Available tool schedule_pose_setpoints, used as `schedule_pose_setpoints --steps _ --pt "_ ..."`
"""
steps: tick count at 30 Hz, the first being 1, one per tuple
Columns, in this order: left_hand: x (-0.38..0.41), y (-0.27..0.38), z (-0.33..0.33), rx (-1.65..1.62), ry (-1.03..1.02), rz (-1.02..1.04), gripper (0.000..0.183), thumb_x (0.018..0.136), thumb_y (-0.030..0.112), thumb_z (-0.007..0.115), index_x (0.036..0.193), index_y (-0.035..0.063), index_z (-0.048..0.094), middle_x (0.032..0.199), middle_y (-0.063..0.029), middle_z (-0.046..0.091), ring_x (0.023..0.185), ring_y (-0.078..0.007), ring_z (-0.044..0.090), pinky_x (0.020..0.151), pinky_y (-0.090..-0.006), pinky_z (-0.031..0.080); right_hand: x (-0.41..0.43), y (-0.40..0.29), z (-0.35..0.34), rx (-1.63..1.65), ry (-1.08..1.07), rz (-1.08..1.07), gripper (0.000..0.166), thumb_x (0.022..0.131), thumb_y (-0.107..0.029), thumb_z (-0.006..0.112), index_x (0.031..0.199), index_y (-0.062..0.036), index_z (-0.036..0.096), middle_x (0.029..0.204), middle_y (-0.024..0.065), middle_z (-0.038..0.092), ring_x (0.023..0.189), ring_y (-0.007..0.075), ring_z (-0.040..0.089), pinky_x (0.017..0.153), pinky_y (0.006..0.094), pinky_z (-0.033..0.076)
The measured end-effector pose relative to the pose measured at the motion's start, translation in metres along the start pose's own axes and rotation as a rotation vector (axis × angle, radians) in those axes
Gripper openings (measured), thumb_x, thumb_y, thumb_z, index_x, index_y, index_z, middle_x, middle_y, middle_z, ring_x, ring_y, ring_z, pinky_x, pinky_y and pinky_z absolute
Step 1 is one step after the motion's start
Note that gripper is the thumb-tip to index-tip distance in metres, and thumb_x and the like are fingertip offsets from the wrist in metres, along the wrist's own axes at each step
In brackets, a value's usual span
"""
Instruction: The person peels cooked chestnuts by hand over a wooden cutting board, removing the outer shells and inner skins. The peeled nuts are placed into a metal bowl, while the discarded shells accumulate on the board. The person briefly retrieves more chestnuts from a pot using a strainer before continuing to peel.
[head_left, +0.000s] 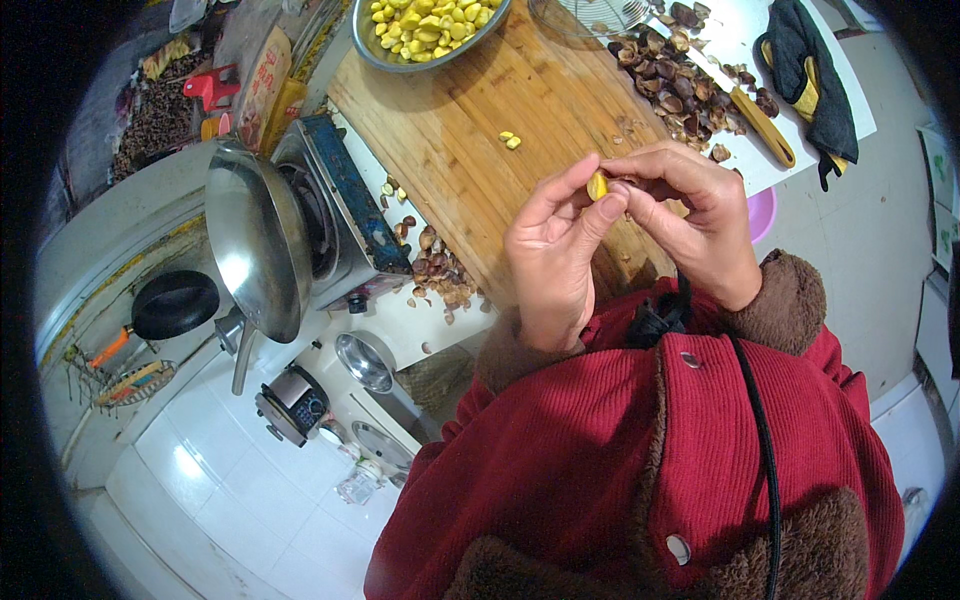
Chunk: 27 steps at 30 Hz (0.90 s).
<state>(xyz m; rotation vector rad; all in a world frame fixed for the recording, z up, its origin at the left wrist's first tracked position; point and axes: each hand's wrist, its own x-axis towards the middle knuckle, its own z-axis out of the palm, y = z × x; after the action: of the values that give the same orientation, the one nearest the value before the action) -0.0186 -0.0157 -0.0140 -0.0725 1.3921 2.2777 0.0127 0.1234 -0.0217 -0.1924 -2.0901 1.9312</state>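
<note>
A yellow peeled chestnut kernel (597, 186) sits between the thumb and fingers of my left hand (551, 244). The fingertips of my right hand (694, 214) meet it from the other side, pinching at its edge. A dark bit, perhaps shell or skin, shows by the right fingertips, partly hidden. Below both hands lies a wooden cutting board (465, 150). Two small yellow kernel pieces (510, 140) rest on it. At the board's far edge stands a metal bowl (358, 37) filled with yellow kernels (435, 26).
Brown chestnut shells (664, 79) are heaped right of the board, beside a wooden-handled knife (757, 124), a wire strainer (577, 15) and black gloves (810, 82). More shells (442, 270) lie on the left. A wok (259, 247) stands by a gas stove (349, 202).
</note>
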Motion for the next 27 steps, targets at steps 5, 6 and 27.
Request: schedule_pose_setpoints --steps 5,6,27 --pt "0.0 -0.004 -0.001 0.017 0.018 0.008 0.033 0.083 -0.011 0.06 0.116 -0.0072 0.056 0.109 -0.0129 0.06 0.1 -0.0179 0.059 0.092 -0.0277 0.048 -0.002 -0.003 0.003 -0.108 0.066 -0.02 0.015 0.077 -0.003 0.066 0.092 0.001 0.066 0.076 0.0092 0.062 0.063 0.014 0.062 0.057 0.0237 0.049" --pt "0.0 -0.005 -0.001 0.019 0.012 0.01 0.033 0.083 -0.01 0.06 0.116 -0.0068 0.057 0.11 -0.0125 0.06 0.1 -0.0177 0.059 0.092 -0.0276 0.048 -0.002 -0.003 0.004 -0.126 0.074 -0.025 0.015 0.077 -0.003 0.066 0.091 0.0009 0.066 0.075 0.0091 0.061 0.062 0.0138 0.062 0.056 0.0236 0.049" --pt "0.007 -0.001 -0.008 -0.178 -0.042 -0.182 0.027 0.094 0.003 0.051 0.121 0.0026 0.054 0.121 -0.0108 0.057 0.104 -0.0154 0.058 0.087 -0.0243 0.049 0.007 0.009 -0.009 0.357 0.179 0.318 0.018 0.092 -0.015 0.058 0.1 0.0004 0.062 0.078 0.0029 0.063 0.065 0.0062 0.059 0.058 0.0192 0.049"
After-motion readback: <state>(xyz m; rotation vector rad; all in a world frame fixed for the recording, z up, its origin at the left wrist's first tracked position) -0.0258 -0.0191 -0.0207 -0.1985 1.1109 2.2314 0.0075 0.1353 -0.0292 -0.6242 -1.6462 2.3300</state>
